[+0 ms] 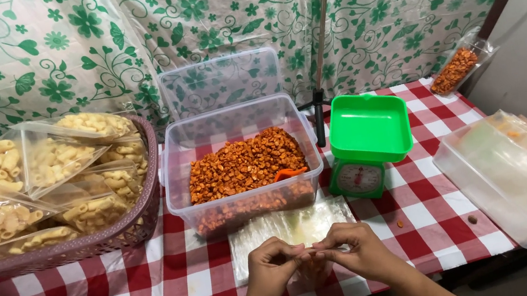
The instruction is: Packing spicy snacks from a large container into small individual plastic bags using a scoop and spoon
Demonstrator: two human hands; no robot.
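Observation:
My left hand and my right hand meet fingertip to fingertip at the table's front edge, pinching a small clear plastic bag between them. They hover over a stack of clear plastic bags lying flat on the red-and-white checked tablecloth. Just behind the stack stands a clear plastic tub filled with orange-red snack pieces, with an orange scoop resting in it.
A green kitchen scale stands right of the tub. A purple basket of bagged pale macaroni snacks fills the left. Clear lids lie at the right edge. A filled snack bag leans at the back right, before a green floral curtain.

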